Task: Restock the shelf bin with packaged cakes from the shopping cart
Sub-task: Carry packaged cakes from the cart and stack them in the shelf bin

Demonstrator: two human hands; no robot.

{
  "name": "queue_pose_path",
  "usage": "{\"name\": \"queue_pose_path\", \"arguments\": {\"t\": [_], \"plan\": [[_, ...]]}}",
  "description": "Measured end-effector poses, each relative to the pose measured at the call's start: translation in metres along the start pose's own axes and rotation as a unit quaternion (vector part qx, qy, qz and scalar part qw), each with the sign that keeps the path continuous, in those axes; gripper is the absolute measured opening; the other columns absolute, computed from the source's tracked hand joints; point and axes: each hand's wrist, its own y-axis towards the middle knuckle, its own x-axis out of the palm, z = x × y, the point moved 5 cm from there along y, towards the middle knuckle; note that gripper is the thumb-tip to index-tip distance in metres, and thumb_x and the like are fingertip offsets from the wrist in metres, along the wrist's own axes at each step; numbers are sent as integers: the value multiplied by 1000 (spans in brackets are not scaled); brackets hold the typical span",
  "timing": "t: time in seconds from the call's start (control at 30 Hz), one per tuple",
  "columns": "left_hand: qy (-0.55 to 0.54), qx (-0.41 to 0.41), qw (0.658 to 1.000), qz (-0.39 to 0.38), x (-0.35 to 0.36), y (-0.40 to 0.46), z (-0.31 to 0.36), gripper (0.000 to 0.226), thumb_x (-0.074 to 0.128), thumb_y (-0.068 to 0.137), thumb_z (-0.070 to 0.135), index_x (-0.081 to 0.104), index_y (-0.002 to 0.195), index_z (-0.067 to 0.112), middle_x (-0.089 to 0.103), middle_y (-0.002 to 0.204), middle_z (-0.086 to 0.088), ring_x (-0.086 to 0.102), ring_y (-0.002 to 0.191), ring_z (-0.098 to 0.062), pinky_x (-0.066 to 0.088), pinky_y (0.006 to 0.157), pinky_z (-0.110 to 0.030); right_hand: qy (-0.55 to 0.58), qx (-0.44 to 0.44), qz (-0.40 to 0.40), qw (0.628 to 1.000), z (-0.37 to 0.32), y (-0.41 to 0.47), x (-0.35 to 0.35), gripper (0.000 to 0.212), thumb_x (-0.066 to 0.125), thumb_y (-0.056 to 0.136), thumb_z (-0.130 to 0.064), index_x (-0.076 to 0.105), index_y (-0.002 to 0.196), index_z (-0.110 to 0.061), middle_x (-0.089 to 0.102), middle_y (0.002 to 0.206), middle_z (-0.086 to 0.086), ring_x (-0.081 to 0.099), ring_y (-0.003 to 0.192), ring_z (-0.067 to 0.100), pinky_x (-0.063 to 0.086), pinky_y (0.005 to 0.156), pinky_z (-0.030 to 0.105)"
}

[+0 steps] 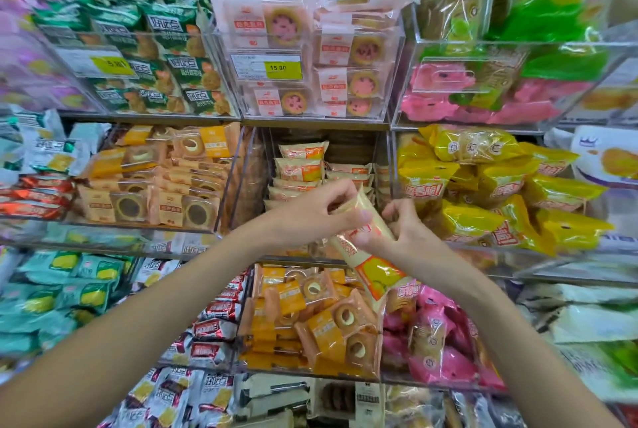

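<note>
Right now you hold one packaged cake (pixel 366 248) in both hands, in front of the middle shelf bin (pixel 383 165), a clear bin half filled with matching cream and orange packs (pixel 302 165). Your left hand (pixel 321 211) pinches the pack's upper end between thumb and curled fingers. Your right hand (pixel 402 225) curls round its middle from the right. The pack hangs at a slant, its lower end pointing down towards you, above the orange ring-cake bin (pixel 310 317) on the shelf below.

It looks light and soft: a thin, glossy film wrapper, probably slippery and easy to crush. Judging by that, hold it by the crimped ends or lightly across the flat sides, and do not squeeze the cake.

Writing on the pack is red and blurred, so I cannot read it. A yellow price tag (pixel 282 69) on the bin above reads 15.80. The shopping cart is out of view.
</note>
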Motion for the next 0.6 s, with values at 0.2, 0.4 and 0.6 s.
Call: {"name": "queue_pose_path", "arguments": {"t": [0.2,0.4,0.6], "plan": [[-104,17,983,150,-4,-3,-4,25,54,80,48,48,77,24,56,68,17,54,63,4,42,56,-15,180,12,27,983,3,0,-11,48,62,76,-55,49,107,-21,64,84,-5,64,69,-5,49,61,14],[-230,-63,918,316,27,-9,-27,19,48,93,40,48,81,26,62,73,10,60,60,5,46,50,-15,277,-44,60,958,-2,-13,-9,59,75,70,-43,46,121,-31,64,114,1,68,96,13,57,69,30],[104,56,972,202,7,-19,-12,15,48,93,37,38,100,28,38,131,7,36,122,-6,36,94,-22,142,-70,92,983,-3,-15,-15,36,68,85,-22,45,112,-30,61,103,-1,67,80,2,53,60,18]]}}
